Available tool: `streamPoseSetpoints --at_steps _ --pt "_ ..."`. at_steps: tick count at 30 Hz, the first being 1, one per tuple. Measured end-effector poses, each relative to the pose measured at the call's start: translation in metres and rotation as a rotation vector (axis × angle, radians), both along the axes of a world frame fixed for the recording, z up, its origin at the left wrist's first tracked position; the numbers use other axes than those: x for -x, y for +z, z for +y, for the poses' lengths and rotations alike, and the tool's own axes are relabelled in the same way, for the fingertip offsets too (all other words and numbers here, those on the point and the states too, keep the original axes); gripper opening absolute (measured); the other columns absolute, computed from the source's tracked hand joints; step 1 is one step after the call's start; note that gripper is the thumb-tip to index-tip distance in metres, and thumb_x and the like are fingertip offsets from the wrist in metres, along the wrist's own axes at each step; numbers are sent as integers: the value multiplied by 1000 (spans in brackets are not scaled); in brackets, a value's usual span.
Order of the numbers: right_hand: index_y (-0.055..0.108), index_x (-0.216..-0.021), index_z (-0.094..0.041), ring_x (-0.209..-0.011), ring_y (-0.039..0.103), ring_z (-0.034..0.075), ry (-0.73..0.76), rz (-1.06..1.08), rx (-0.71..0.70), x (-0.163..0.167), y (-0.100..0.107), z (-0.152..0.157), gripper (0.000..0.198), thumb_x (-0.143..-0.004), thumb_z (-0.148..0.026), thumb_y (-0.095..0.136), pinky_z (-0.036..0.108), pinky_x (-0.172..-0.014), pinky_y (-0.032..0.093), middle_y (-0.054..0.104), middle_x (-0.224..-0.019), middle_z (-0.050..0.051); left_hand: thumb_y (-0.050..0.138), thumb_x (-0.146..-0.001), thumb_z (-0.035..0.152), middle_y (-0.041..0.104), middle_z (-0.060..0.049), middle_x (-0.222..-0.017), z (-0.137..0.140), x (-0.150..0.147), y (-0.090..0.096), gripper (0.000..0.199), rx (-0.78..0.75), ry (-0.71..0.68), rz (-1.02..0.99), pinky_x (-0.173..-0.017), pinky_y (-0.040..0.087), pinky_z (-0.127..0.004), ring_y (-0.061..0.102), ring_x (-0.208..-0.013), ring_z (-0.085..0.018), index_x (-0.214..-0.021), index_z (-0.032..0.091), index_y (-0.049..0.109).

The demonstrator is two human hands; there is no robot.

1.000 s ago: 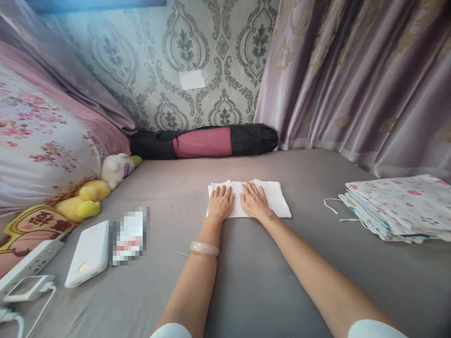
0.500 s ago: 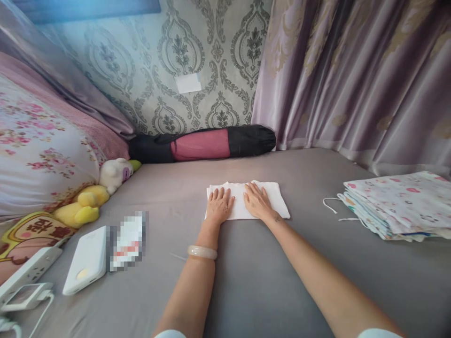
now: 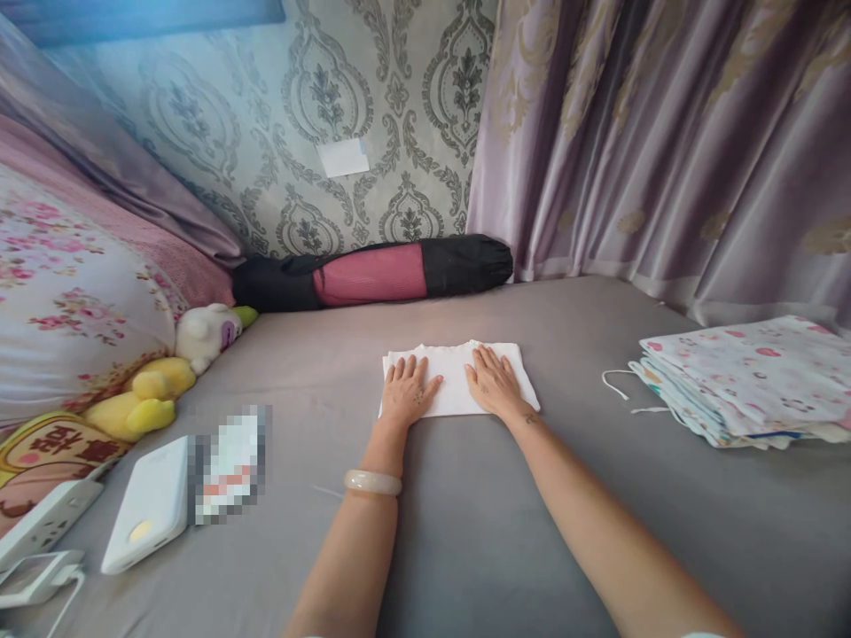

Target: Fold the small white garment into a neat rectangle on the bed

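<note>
A folded white cloth lies flat on the grey bed sheet, its far edge slightly uneven. My left hand rests palm down on the cloth's left part, fingers spread. On its right part lies my right hand, also flat with the fingers stretched out. Both palms touch the cloth, and neither hand grips it. A pale bangle circles my left wrist.
To the right sits a stack of folded printed fabric with white strings. A black and pink roll bag lies along the wall. At left are plush toys, a white power bank, a blurred-out item and a power strip.
My right hand has slid slightly to the right over the cloth, away from my left hand. The whole view has shifted a little.
</note>
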State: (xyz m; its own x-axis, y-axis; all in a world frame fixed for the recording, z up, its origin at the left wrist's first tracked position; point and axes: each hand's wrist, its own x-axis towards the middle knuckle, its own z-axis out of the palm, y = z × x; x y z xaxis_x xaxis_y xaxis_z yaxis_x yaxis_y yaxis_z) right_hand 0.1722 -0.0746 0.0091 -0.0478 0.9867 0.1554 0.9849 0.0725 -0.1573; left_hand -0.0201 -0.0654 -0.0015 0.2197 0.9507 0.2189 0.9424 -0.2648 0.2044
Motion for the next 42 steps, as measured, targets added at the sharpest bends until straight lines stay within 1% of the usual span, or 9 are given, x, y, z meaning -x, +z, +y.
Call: streamPoseSetpoints --at_steps 5,10,16,22,26,31,34,38,42 --pt "36 -148 -4 -145 21 25 -95 -53 -36 -14 2 1 56 -102 -34 24 49 -119 10 29 -155 15 37 -94 57 44 -12 -150 1 0 -1 59 -5 -5 -12 -115 26 -49 35 -140 -34 -142 23 47" --pt "33 -149 -3 -145 19 23 -126 -68 60 -20 0 4 58 -103 -36 21 46 -118 16 27 -156 14 36 -95 56 43 -14 -151 -1 -1 1 61 5 -5 7 -115 26 -50 35 -141 -35 -143 19 47" --pt "36 -149 -5 -144 21 23 -119 -36 69 -28 2 7 58 -102 -36 18 44 -118 18 28 -156 14 38 -95 54 47 -12 -148 0 0 2 56 -22 -12 -27 -115 27 -49 37 -139 -32 -139 22 49" --pt "31 -150 -3 -144 23 27 -207 -23 63 -41 0 8 60 -101 -35 18 48 -116 20 26 -156 16 35 -97 42 46 -19 -147 2 4 3 51 -22 160 -62 -116 23 -53 33 -142 -33 -138 14 49" --pt "30 -150 -3 -143 23 26 -212 -29 87 -43 -2 7 60 -101 -34 19 47 -116 21 26 -156 16 34 -98 41 45 -20 -148 1 6 4 52 12 176 -34 -115 25 -53 33 -142 -33 -138 12 49" --pt "35 -148 -3 -144 20 27 -206 -44 4 -25 8 2 57 -101 -33 21 54 -117 9 29 -155 17 34 -98 39 48 -22 -145 -3 -4 11 50 -68 187 -22 -116 20 -56 35 -141 -34 -135 10 52" --pt "32 -150 -5 -145 18 26 -103 -24 -40 -2 10 -5 56 -101 -32 22 52 -117 11 26 -156 14 32 -99 39 46 -22 -146 -8 -22 13 52 -131 115 -27 -118 17 -54 33 -143 -33 -137 9 50" --pt "33 -150 -8 -145 18 26 2 -8 -32 20 3 -12 55 -101 -32 26 51 -117 14 24 -157 13 31 -99 39 39 -22 -151 -14 -41 7 55 -63 -19 18 -117 21 -53 30 -144 -33 -142 6 45" --pt "36 -149 -8 -144 19 26 3 -3 -9 21 -1 -14 53 -102 -31 27 52 -116 17 26 -156 13 28 -100 43 37 -19 -153 -17 -42 2 57 -16 -21 98 -115 26 -51 32 -143 -31 -145 11 41"
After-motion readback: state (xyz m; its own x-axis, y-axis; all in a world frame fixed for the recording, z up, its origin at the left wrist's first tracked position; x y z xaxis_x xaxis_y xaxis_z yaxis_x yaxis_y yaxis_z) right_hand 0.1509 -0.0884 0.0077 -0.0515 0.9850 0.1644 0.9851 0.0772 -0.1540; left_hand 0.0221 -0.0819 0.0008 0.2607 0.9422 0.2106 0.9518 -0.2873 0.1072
